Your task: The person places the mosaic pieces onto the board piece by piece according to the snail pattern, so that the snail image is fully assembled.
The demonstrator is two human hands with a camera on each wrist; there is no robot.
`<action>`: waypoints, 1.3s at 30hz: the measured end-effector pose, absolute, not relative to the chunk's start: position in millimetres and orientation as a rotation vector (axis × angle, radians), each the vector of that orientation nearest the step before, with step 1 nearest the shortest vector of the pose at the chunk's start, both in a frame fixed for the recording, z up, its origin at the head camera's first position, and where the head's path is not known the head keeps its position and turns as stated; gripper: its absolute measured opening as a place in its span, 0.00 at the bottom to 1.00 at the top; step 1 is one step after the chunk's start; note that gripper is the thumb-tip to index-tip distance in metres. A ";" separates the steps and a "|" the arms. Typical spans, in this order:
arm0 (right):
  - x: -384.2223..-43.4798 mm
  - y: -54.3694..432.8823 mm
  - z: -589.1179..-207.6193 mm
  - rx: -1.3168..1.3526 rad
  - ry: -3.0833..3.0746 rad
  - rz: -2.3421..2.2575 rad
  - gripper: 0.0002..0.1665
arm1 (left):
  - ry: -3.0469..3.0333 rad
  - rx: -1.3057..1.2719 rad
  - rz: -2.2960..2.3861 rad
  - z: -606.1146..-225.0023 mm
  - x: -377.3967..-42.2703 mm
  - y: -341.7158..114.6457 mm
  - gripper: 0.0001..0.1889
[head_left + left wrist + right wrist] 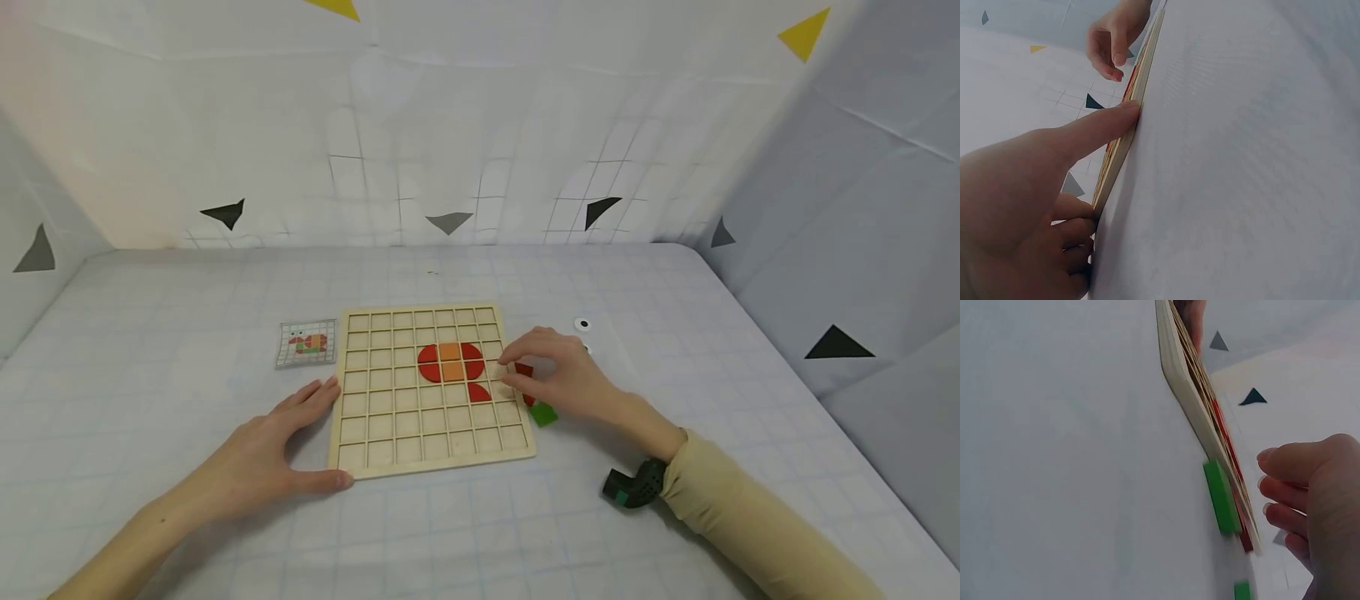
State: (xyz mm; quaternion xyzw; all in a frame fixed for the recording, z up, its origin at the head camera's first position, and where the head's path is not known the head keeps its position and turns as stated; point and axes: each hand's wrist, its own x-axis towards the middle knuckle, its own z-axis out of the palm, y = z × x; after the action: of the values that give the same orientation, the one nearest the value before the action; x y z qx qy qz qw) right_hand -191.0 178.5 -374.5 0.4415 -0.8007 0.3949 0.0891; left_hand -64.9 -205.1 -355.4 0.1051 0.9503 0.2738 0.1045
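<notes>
A square wooden grid board (431, 471) lies flat on the table. Orange squares (451, 361) sit in its cells, flanked by red rounded pieces (428, 364), and a single red quarter piece (478, 392) is just below them. My left hand (258, 454) rests against the board's left side, fingers spread, with the thumb (1100, 128) at the near corner. Over the right edge hovers my right hand (558, 371), thumb and fingers bent and apart, nothing visible between them. Beneath it, partly hidden, are red pieces (525, 369) and a green piece (543, 414).
A small picture card (307, 343) with a gridded coloured figure lies left of the board. Beyond the right hand is a white eye piece (582, 324), with another partly covered. A black device (634, 484) is at the right wrist. White sheeting (450, 125) rises behind the table.
</notes>
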 end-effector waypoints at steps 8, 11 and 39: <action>-198.6 213.7 -378.6 1.216 -2.441 1.106 0.14 | 2.797 0.310 0.807 -355.7 -65.0 -204.2 0.61; -199.4 222.8 -379.3 1.185 -2.446 1.081 0.15 | 2.796 0.308 0.804 -356.2 -64.9 -204.0 0.61; -209.3 256.9 -391.4 1.034 -2.492 1.051 0.22 | 2.804 0.320 0.806 -355.6 -64.8 -203.9 0.60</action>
State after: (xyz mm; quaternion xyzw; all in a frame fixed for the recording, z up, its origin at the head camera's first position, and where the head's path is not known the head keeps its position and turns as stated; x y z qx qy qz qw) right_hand -209.3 256.9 -391.4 0.3545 -0.8541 0.3603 0.1226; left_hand -64.8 -203.9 -355.6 0.1083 0.9503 0.2731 0.1031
